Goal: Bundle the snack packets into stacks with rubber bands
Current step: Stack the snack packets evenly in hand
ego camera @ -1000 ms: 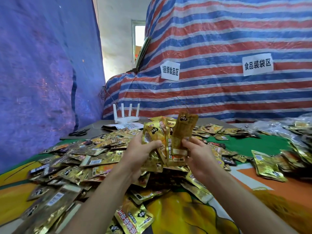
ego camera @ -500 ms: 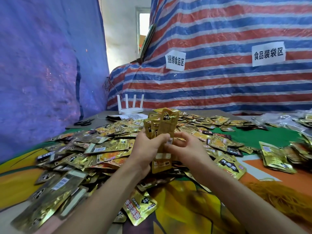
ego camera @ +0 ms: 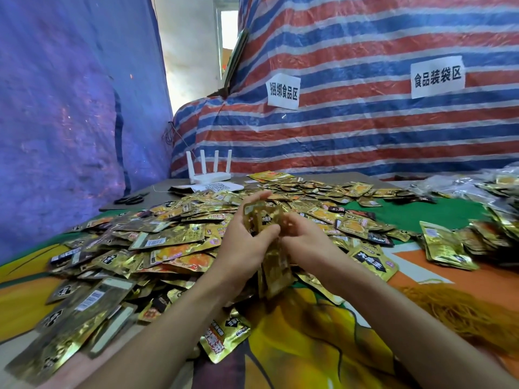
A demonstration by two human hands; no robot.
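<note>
A small stack of gold snack packets (ego camera: 273, 269) stands upright between my two hands over the table's middle. My left hand (ego camera: 244, 242) grips the stack from the left, fingers curled round its upper part. My right hand (ego camera: 306, 237) grips it from the right. The stack's top (ego camera: 259, 213) shows above my fingers, blurred by motion. A broad heap of loose gold packets (ego camera: 157, 240) covers the table to the left and behind. A pile of tan rubber bands (ego camera: 460, 313) lies at the right, beside my right forearm.
Black scissors (ego camera: 130, 199) and a white router (ego camera: 209, 171) sit at the far left of the table. More packets (ego camera: 446, 248) and clear bags (ego camera: 477, 186) lie at the right. Blue and striped tarps wall the space. The colourful cloth (ego camera: 309, 332) shows in front.
Both hands have lowered the stack toward the table and drawn closer together on it. The packets, fanned out and held high a second ago, are now squeezed into one narrow stack.
</note>
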